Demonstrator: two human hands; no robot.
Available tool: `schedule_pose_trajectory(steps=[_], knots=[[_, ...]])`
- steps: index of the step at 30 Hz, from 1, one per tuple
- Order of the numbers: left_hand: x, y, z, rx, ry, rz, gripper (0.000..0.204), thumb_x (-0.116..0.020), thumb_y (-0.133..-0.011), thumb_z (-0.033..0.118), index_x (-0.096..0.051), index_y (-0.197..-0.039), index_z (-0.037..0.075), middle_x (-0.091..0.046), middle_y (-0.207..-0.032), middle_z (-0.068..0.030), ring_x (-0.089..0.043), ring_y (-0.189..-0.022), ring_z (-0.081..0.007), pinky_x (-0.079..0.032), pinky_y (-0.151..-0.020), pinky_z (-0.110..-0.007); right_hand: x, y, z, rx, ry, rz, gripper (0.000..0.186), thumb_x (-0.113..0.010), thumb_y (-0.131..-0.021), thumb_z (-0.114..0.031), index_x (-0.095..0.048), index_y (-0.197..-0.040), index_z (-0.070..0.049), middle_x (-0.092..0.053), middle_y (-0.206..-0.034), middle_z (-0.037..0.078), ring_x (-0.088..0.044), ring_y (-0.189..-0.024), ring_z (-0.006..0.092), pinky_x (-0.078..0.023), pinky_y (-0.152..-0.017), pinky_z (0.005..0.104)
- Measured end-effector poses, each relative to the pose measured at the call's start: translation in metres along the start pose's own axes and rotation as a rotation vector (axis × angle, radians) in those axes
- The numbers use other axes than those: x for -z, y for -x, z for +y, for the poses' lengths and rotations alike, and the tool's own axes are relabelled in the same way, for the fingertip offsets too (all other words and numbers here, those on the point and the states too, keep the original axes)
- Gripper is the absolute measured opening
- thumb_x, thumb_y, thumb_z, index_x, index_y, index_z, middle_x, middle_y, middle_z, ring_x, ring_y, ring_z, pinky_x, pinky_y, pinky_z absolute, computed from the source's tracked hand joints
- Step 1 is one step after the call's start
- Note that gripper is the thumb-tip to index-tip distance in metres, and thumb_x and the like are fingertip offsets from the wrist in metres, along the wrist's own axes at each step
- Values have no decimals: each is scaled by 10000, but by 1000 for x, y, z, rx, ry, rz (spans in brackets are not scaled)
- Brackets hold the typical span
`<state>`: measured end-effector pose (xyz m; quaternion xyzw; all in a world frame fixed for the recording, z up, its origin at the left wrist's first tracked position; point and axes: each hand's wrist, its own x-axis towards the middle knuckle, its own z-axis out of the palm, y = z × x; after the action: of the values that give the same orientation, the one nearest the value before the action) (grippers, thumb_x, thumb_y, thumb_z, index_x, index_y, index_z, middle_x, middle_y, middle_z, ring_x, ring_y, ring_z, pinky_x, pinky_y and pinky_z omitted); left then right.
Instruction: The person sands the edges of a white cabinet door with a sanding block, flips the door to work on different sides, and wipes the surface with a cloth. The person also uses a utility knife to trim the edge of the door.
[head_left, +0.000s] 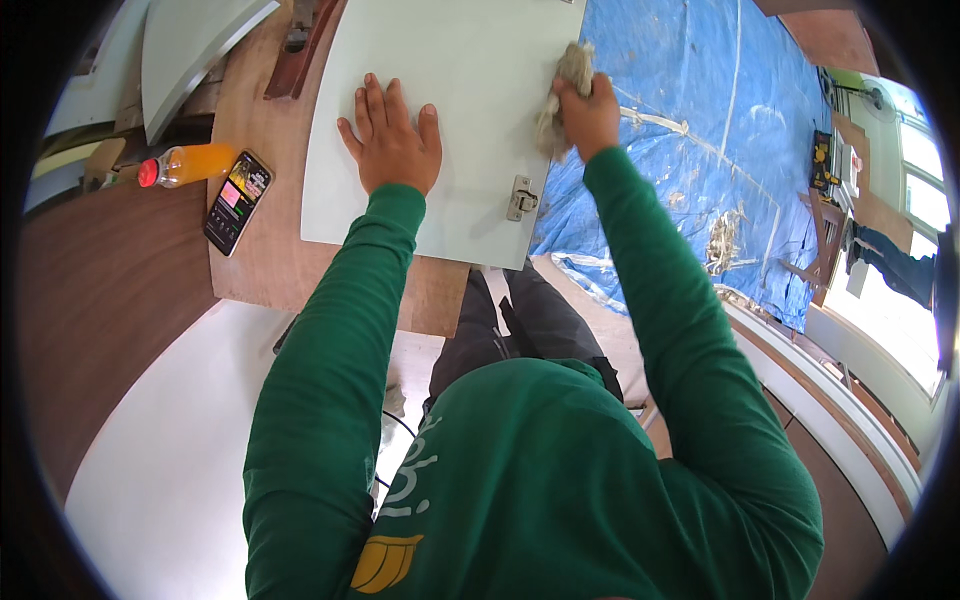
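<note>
A white cabinet door panel lies flat on a brown wooden board. My left hand rests on the panel, palm down with its fingers spread. At the panel's right edge, my right hand is closed around a crumpled, dirty beige rag, part of which hangs below the fingers. A metal hinge is fixed near the panel's lower right corner, a little below the rag.
Left of the panel lie a phone with its screen lit and a bottle of orange drink with a red cap. A dark red wooden piece lies behind them. Blue tarp spreads to the right. A fan stands far right.
</note>
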<state>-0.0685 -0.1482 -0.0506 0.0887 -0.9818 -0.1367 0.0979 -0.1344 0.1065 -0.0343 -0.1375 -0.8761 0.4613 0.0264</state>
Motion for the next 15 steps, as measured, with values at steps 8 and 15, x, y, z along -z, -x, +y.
schedule_pose_trajectory(steps=[8, 15], knots=[[0, 1, -5, 35, 45, -13, 645, -408, -1055, 481, -398, -1568, 91, -268, -1699, -133, -200, -1584, -297, -55, -1267, -600, 19, 113, 15, -170, 93, -295, 583, -705, -959, -451, -660, -1258, 48, -744, -1101, 216, -721, -1052, 289, -552, -921, 405], [2, 0, 2, -23, 37, -26, 657, -392, -1057, 492, -362, -1598, 119, -260, -1706, -127, -180, -1589, -317, -42, -1262, -613, 8, 46, -1, -223, -209, -141, 343, -706, -967, -297, -699, -1108, 16, -720, -909, 85, -658, -696, 169, -545, -626, 354]])
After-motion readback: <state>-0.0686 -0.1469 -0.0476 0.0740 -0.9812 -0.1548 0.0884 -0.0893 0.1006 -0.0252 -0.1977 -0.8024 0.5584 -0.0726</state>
